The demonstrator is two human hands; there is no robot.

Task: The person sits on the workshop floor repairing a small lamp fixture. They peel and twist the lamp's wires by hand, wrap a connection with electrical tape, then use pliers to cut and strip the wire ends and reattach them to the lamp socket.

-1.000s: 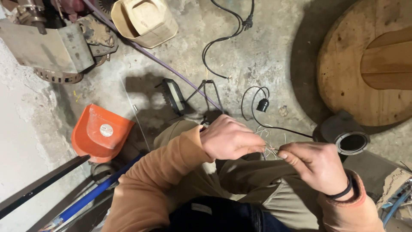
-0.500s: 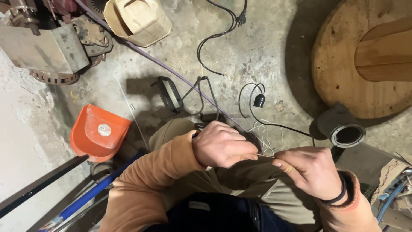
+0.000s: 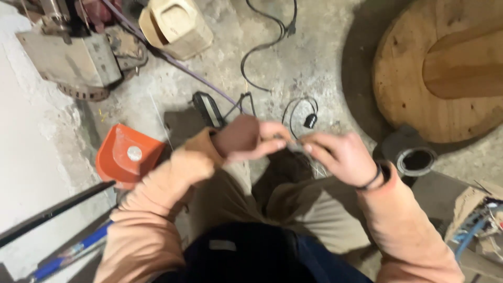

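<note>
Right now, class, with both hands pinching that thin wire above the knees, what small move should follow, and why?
Probably a small twist by the right hand while the left hand holds steady: both fingertip grips meet on the thin wire, whose loose strands hang below, blurred.

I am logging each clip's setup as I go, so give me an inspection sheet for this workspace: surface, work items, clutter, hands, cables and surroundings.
Surface: rough grey concrete floor, dusty and stained.
Work items: thin pale wire stretched between both hands above the person's lap; blurred, so its detail is unclear.
Clutter: orange plastic scoop-shaped tray; beige plastic container; small black flat device; grey pipe stub.
Hands: left hand and right hand each pinch the wire; a dark band sits on the right wrist.
Cables: black cord looping over the floor; purple cable running diagonally.
Surroundings: large round wooden reel; worn metal machine; whitish wall at left.
</note>
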